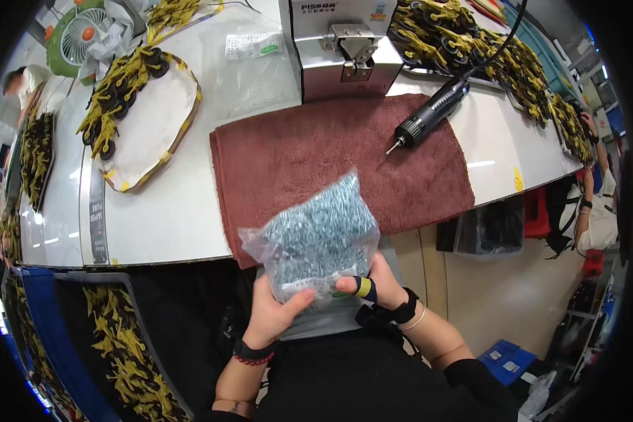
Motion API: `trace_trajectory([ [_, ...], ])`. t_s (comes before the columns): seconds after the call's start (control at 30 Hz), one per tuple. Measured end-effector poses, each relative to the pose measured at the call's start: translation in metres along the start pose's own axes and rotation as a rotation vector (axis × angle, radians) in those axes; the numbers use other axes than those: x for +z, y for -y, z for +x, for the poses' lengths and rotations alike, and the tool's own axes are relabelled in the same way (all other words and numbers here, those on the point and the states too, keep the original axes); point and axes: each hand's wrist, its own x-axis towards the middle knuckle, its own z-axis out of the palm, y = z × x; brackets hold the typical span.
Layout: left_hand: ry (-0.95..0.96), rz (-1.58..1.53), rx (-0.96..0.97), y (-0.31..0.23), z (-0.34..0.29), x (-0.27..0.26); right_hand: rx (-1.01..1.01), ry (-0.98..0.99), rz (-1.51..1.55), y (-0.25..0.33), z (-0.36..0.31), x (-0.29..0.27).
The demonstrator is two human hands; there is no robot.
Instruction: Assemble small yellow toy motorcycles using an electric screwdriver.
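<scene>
A clear plastic bag of small silvery screws [323, 218] is held between both hands above the near edge of a reddish-brown towel [295, 155]. My left hand [274, 309] grips its lower left corner, thumb laid over the front. On the lower right, my right hand [385, 287] pinches the bag, with a black and yellow band around the thumb. A white label at the bottom of the bag is partly covered by the thumbs. Beyond the bag, a black electric screwdriver [432, 112] lies on the towel, its bit pointing toward the near left.
Behind the towel stands a boxy screw feeder [344, 60]. An empty-looking clear bag [250, 70] lies beside it. Yellow and black wheeled parts [123, 91] sit left, with more piled right. A green fan [81, 42] stands far left. A blue-edged bin [56, 309] is below left. Other people work nearby.
</scene>
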Motion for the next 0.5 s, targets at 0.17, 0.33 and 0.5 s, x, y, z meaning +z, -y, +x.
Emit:
trace_trajectory([
  [0.17,-0.078,0.394,0.095,-0.034,0.003,0.000,-0.060,-0.038,-0.005,0.007,-0.003,-0.003],
  [0.33,-0.062,0.354,0.240,-0.023,0.000,0.000,-0.247,-0.032,-0.151,0.004,-0.021,-0.015],
  [0.5,-0.073,0.602,0.416,-0.022,-0.007,0.009,-0.399,-0.098,-0.207,0.023,-0.022,-0.011],
])
